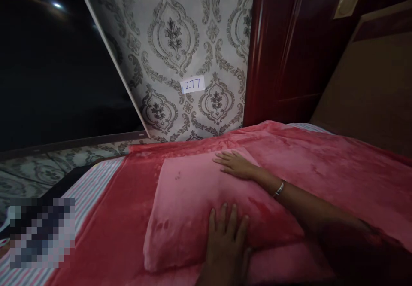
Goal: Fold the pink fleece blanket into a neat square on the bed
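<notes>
A pink plush rectangle point(189, 191), pillow-shaped, lies on a red-pink plush blanket point(122, 217); whether it is a pillow or a folded blanket I cannot tell. My left hand point(227, 230) reaches in from the bottom and lies on its near part, fingers spread and pointing away from me. On its far right part rests my right hand point(236, 164), palm down with fingers stretched out to the left. A silver bracelet point(279, 188) circles my right wrist. Neither hand grips anything. Small dark dents mark the plush at the left.
A striped sheet point(93, 183) shows beyond the blanket's left edge. A large black screen point(64, 75) stands at the left. Behind are patterned wallpaper point(180, 32) with a paper label point(192, 84) reading 277, a dark red wooden panel point(277, 54) and a brown board point(373, 80).
</notes>
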Tool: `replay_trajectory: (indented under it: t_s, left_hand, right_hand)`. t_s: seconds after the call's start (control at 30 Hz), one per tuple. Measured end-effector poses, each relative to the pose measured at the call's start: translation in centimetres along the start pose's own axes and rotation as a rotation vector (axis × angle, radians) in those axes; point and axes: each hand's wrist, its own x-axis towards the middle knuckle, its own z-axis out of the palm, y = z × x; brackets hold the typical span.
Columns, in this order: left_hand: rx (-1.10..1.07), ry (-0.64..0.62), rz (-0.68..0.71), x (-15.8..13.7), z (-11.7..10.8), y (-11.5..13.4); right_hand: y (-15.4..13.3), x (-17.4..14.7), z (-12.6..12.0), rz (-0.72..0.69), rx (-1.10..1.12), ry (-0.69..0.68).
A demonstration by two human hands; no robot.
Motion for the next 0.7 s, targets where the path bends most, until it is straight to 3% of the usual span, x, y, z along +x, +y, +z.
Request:
replay_trajectory:
  t_s: [0.13, 0.3, 0.7]
  left_hand:
    - [0.006, 0.02, 0.015, -0.9, 1.0, -0.3]
    - [-0.031, 0.021, -0.004, -1.3, 1.9, -0.6]
    - [-0.068, -0.121, -0.003, -0.1, -0.8, -0.4]
  right_hand:
    - [3.6, 2.0, 0.1, 0.132, 0.007, 0.027]
    - [6.5, 2.7, 1.2, 0.201, 0.083, 0.065]
    - [5.7, 2.5, 0.3, 0.213, 0.101, 0.078]
